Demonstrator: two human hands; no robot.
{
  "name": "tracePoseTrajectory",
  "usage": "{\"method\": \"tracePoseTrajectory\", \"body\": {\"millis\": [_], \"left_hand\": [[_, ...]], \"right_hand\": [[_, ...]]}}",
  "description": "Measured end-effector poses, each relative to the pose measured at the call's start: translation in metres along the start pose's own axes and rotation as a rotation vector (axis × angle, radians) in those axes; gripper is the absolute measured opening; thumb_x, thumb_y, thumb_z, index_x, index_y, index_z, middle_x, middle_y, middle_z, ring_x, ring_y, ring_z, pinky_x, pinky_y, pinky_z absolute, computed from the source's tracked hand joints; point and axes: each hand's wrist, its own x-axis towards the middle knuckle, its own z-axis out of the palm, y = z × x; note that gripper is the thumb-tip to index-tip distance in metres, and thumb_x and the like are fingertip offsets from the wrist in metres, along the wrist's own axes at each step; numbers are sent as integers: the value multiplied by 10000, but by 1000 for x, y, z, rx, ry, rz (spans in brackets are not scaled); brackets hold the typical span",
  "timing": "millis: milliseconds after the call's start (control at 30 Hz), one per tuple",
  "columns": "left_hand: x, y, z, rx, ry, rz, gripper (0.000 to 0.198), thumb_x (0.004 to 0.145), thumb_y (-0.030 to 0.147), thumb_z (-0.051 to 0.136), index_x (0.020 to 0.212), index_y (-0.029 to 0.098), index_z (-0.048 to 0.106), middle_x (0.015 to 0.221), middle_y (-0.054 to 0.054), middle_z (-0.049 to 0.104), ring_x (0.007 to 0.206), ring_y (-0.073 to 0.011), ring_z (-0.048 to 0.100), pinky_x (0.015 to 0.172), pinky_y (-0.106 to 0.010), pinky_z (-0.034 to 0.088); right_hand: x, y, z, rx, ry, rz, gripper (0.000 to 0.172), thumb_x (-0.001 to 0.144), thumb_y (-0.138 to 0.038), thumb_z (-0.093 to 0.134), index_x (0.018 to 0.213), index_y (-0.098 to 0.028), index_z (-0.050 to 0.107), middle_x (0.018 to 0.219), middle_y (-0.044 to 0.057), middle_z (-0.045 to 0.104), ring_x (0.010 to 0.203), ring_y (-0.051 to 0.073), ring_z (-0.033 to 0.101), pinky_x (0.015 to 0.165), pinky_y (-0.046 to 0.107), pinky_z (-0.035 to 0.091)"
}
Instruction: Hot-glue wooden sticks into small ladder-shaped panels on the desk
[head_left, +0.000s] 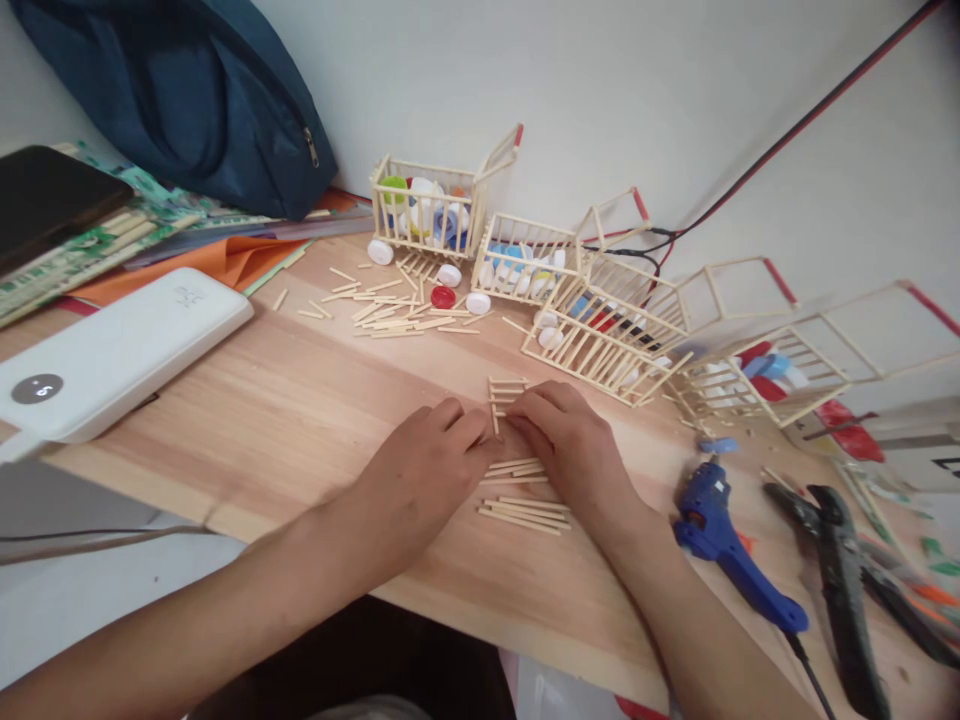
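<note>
My left hand (pixel 420 470) and my right hand (pixel 574 450) meet at the middle of the wooden table (pixel 300 420), fingers curled and pinched on a small ladder-like panel of thin wooden sticks (pixel 504 395) that lies flat on the board. Between and just below the hands lie loose short sticks (pixel 525 510) in small bundles. What the fingertips press on under the hands is partly hidden.
Several stick-built carts (pixel 431 210) holding bottle caps line the wall. A scatter of sticks (pixel 390 310) and caps lies before them. A blue glue gun (pixel 720 530) and black pliers (pixel 840 560) lie right. A white power bank (pixel 112 350), papers and a dark blue bag (pixel 195 100) sit left.
</note>
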Motion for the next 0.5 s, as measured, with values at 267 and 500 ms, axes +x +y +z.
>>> {"method": "tracePoseTrajectory", "body": {"millis": [267, 500], "left_hand": [[-1, -2, 2, -15, 9, -5, 295, 878, 114, 504, 1164, 168, 551, 1015, -70, 552, 918, -214, 464, 808, -354, 448], [-1, -2, 1, -28, 53, 2, 262, 872, 102, 525, 1119, 172, 578, 963, -57, 540, 889, -206, 451, 795, -340, 443]], "right_hand": [[-1, 2, -7, 11, 123, 1, 133, 919, -204, 518, 946, -210, 648, 933, 62, 656, 879, 189, 585, 774, 318, 475], [-15, -2, -14, -113, 175, -65, 170, 906, -169, 545, 998, -206, 683, 925, 67, 672, 879, 203, 581, 750, 335, 450]]}}
